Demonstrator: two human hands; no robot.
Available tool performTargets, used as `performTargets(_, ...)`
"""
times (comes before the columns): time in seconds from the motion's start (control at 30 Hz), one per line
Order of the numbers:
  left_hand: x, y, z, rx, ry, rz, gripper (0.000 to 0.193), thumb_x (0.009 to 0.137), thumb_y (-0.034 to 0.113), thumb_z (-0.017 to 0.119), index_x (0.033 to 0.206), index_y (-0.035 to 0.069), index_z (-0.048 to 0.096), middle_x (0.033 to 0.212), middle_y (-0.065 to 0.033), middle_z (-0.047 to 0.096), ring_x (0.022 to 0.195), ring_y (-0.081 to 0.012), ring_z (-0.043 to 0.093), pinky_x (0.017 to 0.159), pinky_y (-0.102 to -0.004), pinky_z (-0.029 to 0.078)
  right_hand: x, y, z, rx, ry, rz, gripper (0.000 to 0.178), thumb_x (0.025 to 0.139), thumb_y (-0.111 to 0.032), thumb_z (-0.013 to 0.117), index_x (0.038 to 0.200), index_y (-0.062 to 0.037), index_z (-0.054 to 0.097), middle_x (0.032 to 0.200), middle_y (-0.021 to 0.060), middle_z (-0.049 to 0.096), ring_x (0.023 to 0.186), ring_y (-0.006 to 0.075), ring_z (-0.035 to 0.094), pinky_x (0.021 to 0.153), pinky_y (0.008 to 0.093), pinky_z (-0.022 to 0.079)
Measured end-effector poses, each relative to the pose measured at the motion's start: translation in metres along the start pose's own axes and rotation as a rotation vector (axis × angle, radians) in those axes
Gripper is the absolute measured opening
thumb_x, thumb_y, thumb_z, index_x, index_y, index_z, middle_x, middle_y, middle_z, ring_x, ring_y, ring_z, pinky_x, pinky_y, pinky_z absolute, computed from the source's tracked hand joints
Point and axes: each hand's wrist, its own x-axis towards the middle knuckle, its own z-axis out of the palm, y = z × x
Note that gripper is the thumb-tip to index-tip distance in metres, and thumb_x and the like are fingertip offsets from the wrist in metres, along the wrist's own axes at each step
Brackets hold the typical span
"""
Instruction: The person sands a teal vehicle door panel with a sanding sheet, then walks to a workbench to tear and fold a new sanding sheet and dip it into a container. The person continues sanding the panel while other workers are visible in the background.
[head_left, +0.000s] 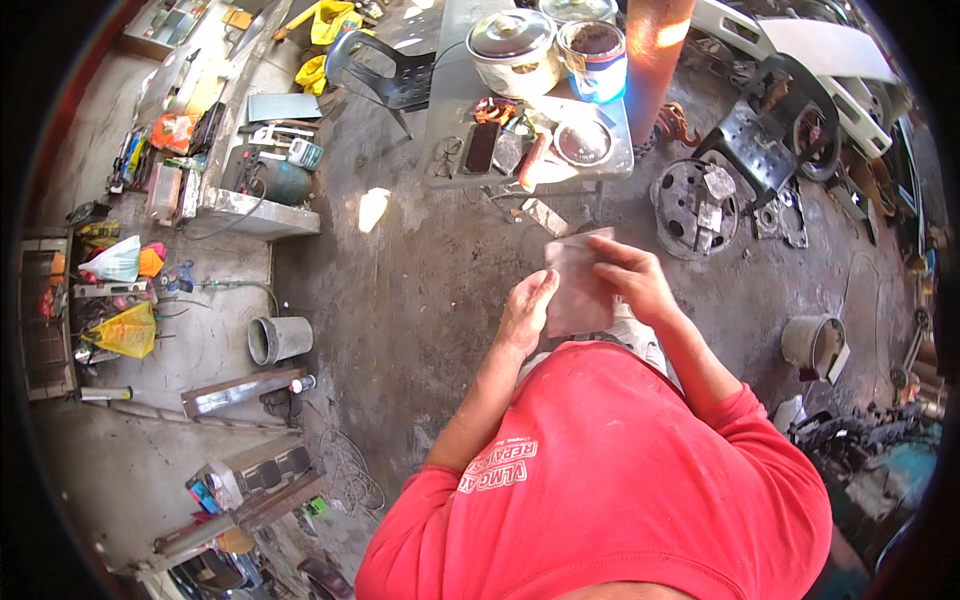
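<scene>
In front of my waist I hold a thin, rectangular brownish-grey sheet (578, 290), slightly blurred, which looks like sandpaper. My left hand (528, 308) grips its left edge, with the thumb lying along the side. From the right, my right hand (640, 282) pinches the upper right part; its fingertips reach over the face of the sheet. Whatever fingers lie behind the sheet are hidden. Beyond my hands, a pale block (545, 217) rests on the floor near the grey table (455, 100).
The table carries a lidded pot (512, 50), a paint can (592, 62), a round lid (583, 142), a phone (482, 148) and glasses (449, 155). A dark plastic chair (385, 75) stands left of it. Buckets (280, 341) (812, 342) and a wheel rim (695, 208) sit on the floor.
</scene>
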Motion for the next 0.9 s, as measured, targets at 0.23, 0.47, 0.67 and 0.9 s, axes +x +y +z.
performTargets(0.23,0.150,0.003,-0.053,0.526,0.238,0.079,0.043,0.103,0.031,0.075,0.135,0.003,0.069,0.116,-0.0085,0.077,0.102,-0.0171,0.074,0.084,-0.0326,0.060,0.034,-0.013,-0.131,0.450,0.368,-0.056,0.072,0.097,0.010,0.055,0.165,-0.0129,0.048,0.125,0.0045,0.071,0.100,0.0116,0.069,0.089,0.0267,0.057)
performTargets(0.47,0.290,0.024,-0.156,1.060,0.468,-0.147,0.079,0.087,0.049,0.085,0.144,0.001,0.061,0.143,-0.0222,0.068,0.133,-0.0362,0.066,0.110,-0.0461,0.054,0.078,-0.058,-0.132,0.282,0.673,0.301,0.049,0.115,-0.038,0.041,0.145,-0.0052,0.063,0.052,-0.0040,0.037,0.041,0.0095,0.032,0.042,0.0273,0.028)
performTargets(0.67,0.380,0.038,-0.186,1.329,0.510,-0.138,0.083,0.082,0.057,0.087,0.139,0.002,0.060,0.146,-0.0197,0.061,0.136,-0.0399,0.058,0.113,-0.0496,0.052,0.124,-0.071,-0.040,0.338,0.647,0.397,0.052,0.116,-0.044,0.044,0.136,-0.0023,0.066,0.053,-0.0047,0.036,0.042,0.0077,0.029,0.042,0.0268,0.023)
performTargets(0.9,0.417,0.042,-0.211,1.322,0.440,-0.143,0.087,0.075,0.054,0.094,0.130,-0.001,0.057,0.132,-0.0202,0.058,0.126,-0.0382,0.061,0.099,-0.0489,0.061,0.199,-0.065,0.064,0.422,0.298,0.230,0.054,0.099,-0.015,0.057,0.149,0.0039,0.055,0.107,0.0120,0.075,0.048,0.0054,0.039,0.044,0.0226,0.032)
